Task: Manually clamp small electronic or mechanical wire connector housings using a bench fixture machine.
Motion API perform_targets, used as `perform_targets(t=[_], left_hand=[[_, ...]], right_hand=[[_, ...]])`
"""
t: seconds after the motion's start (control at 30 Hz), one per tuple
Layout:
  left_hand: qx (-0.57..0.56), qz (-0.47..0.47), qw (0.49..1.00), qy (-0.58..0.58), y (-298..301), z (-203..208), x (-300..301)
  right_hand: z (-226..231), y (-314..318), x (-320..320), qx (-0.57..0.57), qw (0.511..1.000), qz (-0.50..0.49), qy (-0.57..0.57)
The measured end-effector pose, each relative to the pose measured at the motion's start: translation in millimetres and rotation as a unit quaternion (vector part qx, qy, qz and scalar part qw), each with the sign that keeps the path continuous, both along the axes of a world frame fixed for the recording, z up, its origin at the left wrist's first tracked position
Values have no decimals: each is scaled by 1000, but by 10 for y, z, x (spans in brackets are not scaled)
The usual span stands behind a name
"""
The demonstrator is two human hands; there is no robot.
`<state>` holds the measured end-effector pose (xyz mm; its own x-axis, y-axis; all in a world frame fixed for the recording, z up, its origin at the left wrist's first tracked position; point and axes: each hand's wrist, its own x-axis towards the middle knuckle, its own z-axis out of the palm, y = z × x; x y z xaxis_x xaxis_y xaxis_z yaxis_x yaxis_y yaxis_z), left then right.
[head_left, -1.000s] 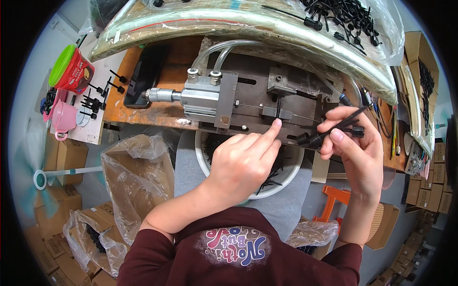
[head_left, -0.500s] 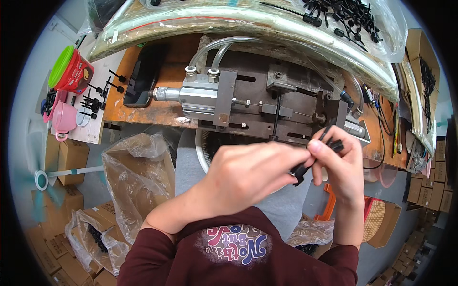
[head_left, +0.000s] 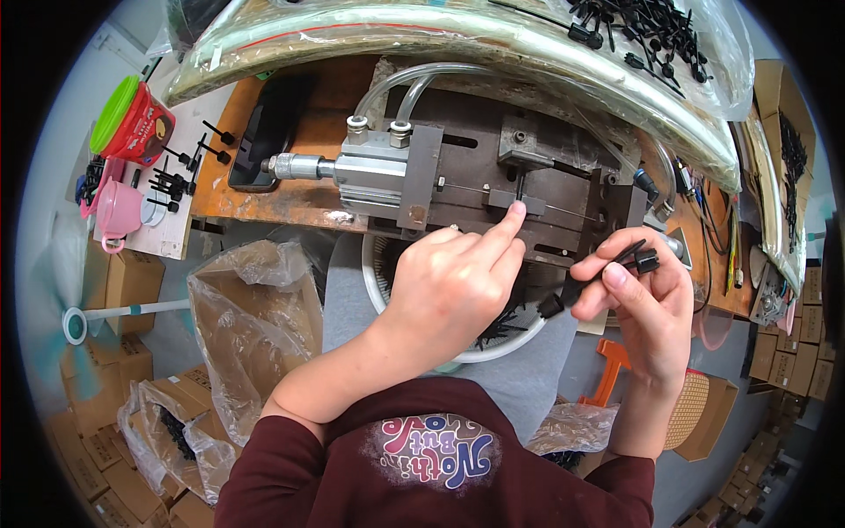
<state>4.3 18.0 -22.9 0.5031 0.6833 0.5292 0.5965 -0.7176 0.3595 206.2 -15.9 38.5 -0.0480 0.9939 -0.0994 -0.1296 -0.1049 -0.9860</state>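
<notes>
My left hand [head_left: 459, 280] reaches over the metal fixture, index finger stretched out and its tip on a thin black rod [head_left: 520, 184] standing in the small grey block [head_left: 532, 203]. The thumb is hidden beneath. My right hand [head_left: 650, 295] is to the right of the fixture, pinching black plastic pieces between thumb and fingers. One black piece [head_left: 572, 292] points down to the left; a ribbed black end [head_left: 647, 261] sticks out beside the index finger. A silver cylinder [head_left: 374, 176] with a knob lies left of the block, in line with a thin needle [head_left: 572, 214].
A white-rimmed basket [head_left: 503, 352] with black pieces sits on my lap below the bench edge. A phone [head_left: 264, 145], a red tub [head_left: 139, 132] and a pink cup [head_left: 121, 211] stand left. Black parts [head_left: 647, 40] lie on plastic at the back. An opened carton [head_left: 255, 330] stands lower left.
My left hand has left the right hand and moved up to the block. My right hand has shifted slightly right with its pieces. The cylinder's knob has slid left.
</notes>
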Motion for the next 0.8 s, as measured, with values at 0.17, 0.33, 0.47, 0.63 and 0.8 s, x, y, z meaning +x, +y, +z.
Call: perform_targets(t=[0.17,0.33,0.47,0.63,0.8], left_hand=[[-9,3,1000,20,8,59,16],[-52,-54,992,-98,-13,114,-29],[-43,-153,971,-181,-182,184,-80],[-75,-122,976,-163,-197,246,-133],[-53,-8,993,-109,-141,85,-111]], right_hand=[[-39,14,63,-12,1000,-15,8],[-99,53,19,1,998,-48,33],[-121,91,-69,-44,996,23,71],[-70,118,-66,0,1000,2,-23],[-60,84,42,124,987,-66,-81]])
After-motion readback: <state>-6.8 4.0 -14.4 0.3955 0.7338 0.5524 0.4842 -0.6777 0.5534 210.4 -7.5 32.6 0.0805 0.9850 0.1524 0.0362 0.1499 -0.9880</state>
